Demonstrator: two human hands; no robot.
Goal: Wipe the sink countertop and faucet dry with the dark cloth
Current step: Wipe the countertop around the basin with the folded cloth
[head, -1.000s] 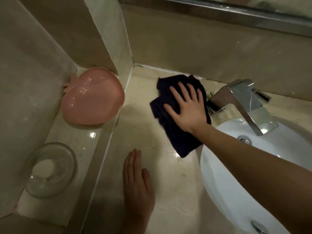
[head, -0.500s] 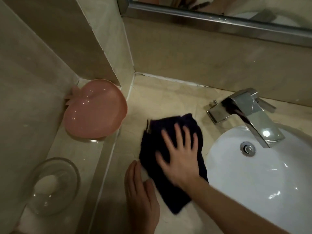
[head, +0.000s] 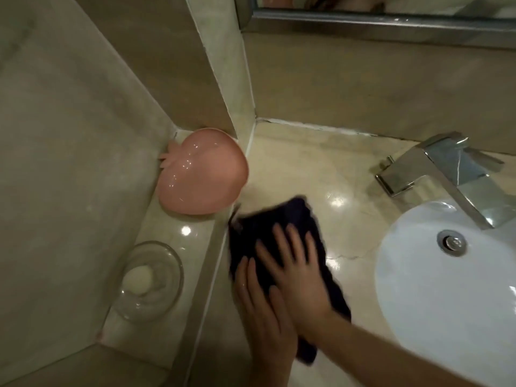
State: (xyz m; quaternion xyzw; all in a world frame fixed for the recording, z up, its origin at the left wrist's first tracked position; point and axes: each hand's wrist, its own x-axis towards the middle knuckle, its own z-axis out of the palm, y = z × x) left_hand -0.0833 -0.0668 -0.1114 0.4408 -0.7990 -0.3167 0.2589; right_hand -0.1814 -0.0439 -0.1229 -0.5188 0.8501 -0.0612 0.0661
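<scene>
The dark cloth (head: 279, 227) lies spread on the beige marble countertop (head: 321, 169), left of the white sink basin (head: 435, 289). My right hand (head: 298, 272) presses flat on the cloth with straight, spread fingers. My left hand (head: 259, 311) lies flat beside it, fingertips touching the cloth's near-left edge, partly under my right hand. The chrome faucet (head: 452, 174) stands at the back right, apart from both hands.
A raised ledge (head: 195, 236) on the left carries a pink peach-shaped dish (head: 201, 171) and a clear glass bowl (head: 150, 280) holding a white soap. Tiled walls close the back and left. A mirror frame (head: 391, 22) runs along the top.
My right hand has dragged the cloth from the back corner near the faucet forward and left, up against the ledge. It now meets my left hand, which stayed in place.
</scene>
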